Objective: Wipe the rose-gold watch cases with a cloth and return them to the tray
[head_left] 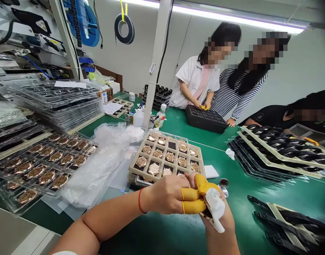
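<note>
In the head view, our left hand [170, 194] and our right hand [218, 226] meet low in the middle, just above the green worktop [178, 233], closed tight against each other. The left hand has a thin red string [139, 200] round its wrist and yellow rubber finger cots [191, 200] on its fingers. These pinch down onto a white cloth wrap [215, 209] lying over the thumb side of the right hand. Between the two hands we see only the edge of a small dark piece with a rose-gold rim [205, 213]. Both hands clamp it and mostly hide it, so we cannot tell its full shape. Just beyond our knuckles stands a beige compartment tray [135, 169] filled with round rose-gold metal cases [153, 169]. Just to the right of it lie two small round silver-rimmed pieces [224, 184] and a white square pad [210, 171]. To the left lies a crumpled clear plastic bag [98, 173], and beside that are clear plastic trays [34, 161] of copper-coloured round parts. On the right, black watch straps [279, 145] lie in rows on pale trays. Across the worktop, well apart from us, two people stand at a black compartment tray [205, 120], and one person's hands [203, 105] touch its far edge. A third person in black [274, 115] leans in at the right.
</note>
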The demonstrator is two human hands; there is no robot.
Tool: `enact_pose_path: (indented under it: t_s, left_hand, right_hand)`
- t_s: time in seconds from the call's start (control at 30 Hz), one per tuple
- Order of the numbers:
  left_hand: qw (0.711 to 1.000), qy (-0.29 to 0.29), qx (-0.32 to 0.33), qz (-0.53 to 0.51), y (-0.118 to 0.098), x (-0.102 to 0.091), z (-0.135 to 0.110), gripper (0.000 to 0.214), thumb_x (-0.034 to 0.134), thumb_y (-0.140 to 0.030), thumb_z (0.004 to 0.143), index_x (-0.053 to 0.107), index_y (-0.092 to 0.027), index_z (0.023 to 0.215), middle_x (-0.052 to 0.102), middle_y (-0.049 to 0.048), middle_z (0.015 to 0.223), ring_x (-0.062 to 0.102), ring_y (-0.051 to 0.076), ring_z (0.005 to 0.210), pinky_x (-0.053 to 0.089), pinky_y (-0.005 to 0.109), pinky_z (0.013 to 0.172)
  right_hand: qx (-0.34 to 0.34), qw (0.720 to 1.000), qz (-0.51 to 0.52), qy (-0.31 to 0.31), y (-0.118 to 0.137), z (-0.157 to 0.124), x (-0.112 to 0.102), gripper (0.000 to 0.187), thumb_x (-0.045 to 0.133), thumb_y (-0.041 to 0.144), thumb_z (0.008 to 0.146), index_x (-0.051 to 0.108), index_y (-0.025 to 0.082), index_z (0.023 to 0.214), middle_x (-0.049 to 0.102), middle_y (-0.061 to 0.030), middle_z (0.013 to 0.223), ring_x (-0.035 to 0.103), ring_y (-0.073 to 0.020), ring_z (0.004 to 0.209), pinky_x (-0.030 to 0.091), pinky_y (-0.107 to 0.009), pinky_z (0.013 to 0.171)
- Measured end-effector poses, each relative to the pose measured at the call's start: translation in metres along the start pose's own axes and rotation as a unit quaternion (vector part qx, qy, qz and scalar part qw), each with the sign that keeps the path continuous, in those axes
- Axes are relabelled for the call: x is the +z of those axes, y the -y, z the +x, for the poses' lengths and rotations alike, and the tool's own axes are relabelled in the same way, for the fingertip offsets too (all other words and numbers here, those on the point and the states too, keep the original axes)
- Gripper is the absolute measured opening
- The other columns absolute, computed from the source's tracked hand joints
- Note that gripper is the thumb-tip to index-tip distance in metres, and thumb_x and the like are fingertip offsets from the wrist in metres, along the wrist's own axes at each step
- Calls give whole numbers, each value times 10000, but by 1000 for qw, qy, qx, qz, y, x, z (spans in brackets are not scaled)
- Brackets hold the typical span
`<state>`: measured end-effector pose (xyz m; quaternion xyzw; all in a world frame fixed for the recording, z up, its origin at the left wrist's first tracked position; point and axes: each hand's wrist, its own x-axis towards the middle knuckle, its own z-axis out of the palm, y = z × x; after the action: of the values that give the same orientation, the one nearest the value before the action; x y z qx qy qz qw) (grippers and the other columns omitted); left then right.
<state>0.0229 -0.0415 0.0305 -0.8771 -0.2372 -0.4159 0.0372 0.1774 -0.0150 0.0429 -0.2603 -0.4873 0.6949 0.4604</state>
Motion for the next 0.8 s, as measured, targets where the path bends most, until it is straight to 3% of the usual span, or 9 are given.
enact_pose_path:
  t_s: [0.1,0.2,0.23,0.3,0.4,0.5,0.67,0.8]
  left_hand:
    - [990,-73,-88,-88,-2,2,4,169,502,-214,894,658,-211,960,708,64,866,655,166,765,526,286,761]
    - [931,-133,-309,-139,23,1,15,220,491,-236,905,587,-172,1093,680,68,920,650,148,783,528,245,695]
    - [907,-124,-383,-125,39,0,20,268,446,-222,920,553,-161,1158,671,72,941,645,138,762,524,230,649]
    - [863,-21,-504,-25,77,-1,30,326,422,-208,929,486,-170,1246,668,51,964,631,121,711,509,217,598]
    - [839,25,-541,46,130,3,40,281,480,-181,906,534,-112,1173,654,89,1023,631,155,821,520,271,708]
    - [821,75,-555,111,155,11,40,248,542,-248,905,566,-109,1109,636,84,1024,623,186,893,521,362,789]
    - [819,153,-515,202,149,21,45,232,553,-295,908,596,-128,1063,582,92,1157,555,236,1077,458,465,922]
    - [834,228,-460,203,146,34,63,241,543,-307,914,592,-140,1080,580,88,1167,558,227,1069,463,453,918]
  right_hand:
    - [1,998,37,-48,11,5,-8,286,785,434,648,634,196,602,528,-4,612,500,-127,554,479,-260,513]
    - [-27,983,129,-130,25,15,-24,244,797,382,656,640,198,683,405,61,554,367,-55,465,386,-157,410]
    - [-23,978,145,-146,29,18,-29,238,808,355,641,649,202,730,372,75,540,328,-46,446,345,-139,380]
    - [-13,975,151,-163,37,22,-38,280,823,322,607,661,202,801,344,90,530,288,-43,432,285,-129,344]
    - [-34,974,144,-174,43,22,-45,319,828,308,579,666,190,828,347,92,529,297,-47,441,279,-138,351]
    - [-75,969,135,-195,46,17,-47,311,819,308,591,670,181,833,394,82,547,339,-47,457,294,-147,377]
    - [-98,959,113,-243,52,11,-53,346,780,386,640,671,185,900,528,37,653,464,-69,536,358,-172,439]
    - [-99,957,114,-249,58,7,-58,274,752,379,661,626,193,818,516,47,629,440,-69,491,321,-183,399]
